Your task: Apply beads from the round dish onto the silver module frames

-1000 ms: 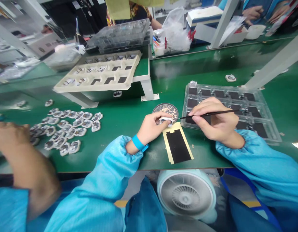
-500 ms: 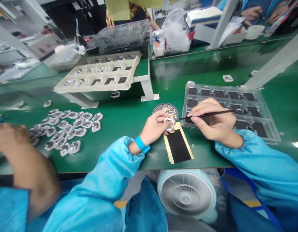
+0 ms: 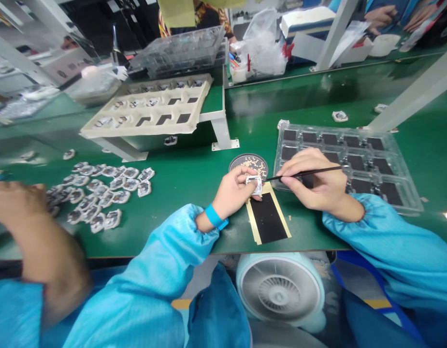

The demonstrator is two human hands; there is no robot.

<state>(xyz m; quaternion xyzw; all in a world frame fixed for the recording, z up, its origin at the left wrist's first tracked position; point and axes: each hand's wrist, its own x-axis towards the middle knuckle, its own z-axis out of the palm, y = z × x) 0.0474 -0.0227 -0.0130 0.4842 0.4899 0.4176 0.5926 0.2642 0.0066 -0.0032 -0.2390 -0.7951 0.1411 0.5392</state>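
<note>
Between the thumb and fingers of my left hand [image 3: 233, 192] is a small white-framed part [image 3: 254, 184], its face turned up. My right hand [image 3: 315, 182] grips thin dark tweezers [image 3: 310, 172] like a pen, with their tip close to the right edge of the part; whether it touches, I cannot tell. Just behind my left hand stands a round dish [image 3: 250, 162] of tiny pale pieces. Below the part lies a black pad [image 3: 268, 217] edged with yellow tape.
A clear tray [image 3: 400, 169] with dark squares sits at right. Many similar white parts [image 3: 103, 193] are spread at left, near a co-worker's blurred hand [image 3: 18, 203]. A cream tray [image 3: 143, 128] rests on a raised stand [image 3: 223, 130]. A fan [image 3: 279, 295] is below the table edge.
My left hand has shifted slightly right and turned the part more face-up. My right hand and the tweezers have moved slightly left.
</note>
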